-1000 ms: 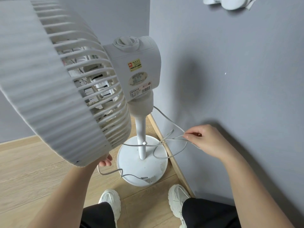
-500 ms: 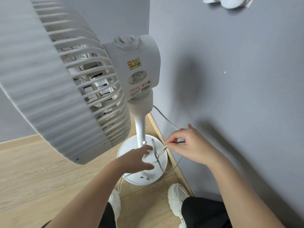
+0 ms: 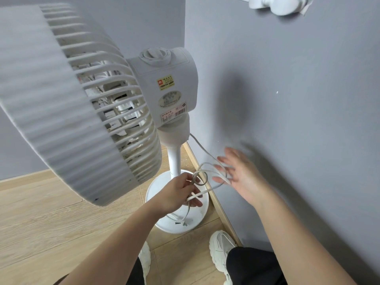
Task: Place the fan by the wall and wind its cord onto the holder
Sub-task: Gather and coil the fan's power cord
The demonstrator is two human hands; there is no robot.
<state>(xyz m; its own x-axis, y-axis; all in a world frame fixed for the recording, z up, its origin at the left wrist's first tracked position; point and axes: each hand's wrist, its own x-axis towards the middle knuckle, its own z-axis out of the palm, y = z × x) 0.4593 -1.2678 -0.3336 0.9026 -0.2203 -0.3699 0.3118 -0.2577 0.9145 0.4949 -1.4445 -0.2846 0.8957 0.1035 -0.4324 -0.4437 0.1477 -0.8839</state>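
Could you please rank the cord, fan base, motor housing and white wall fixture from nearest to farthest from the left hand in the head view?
1. cord: in the left hand grip.
2. fan base: just beneath that hand.
3. motor housing: above, atop the pole.
4. white wall fixture: upper right, high up.

The room is bright with soft, even light. The light seems to come from the left, because the fan (image 3: pixel 82 103) throws a round, dark, fuzzy shadow onto the grey wall (image 3: pixel 308 99) on its right. A longer, fainter shadow lies on the wall beside the right arm. The right hand (image 3: pixel 236 175) is smeared with blur, and the cord (image 3: pixel 206 171) near it is a bit smeared too. The left hand (image 3: pixel 176 194) looks sharp. The wide lens makes the fan look huge and curved.
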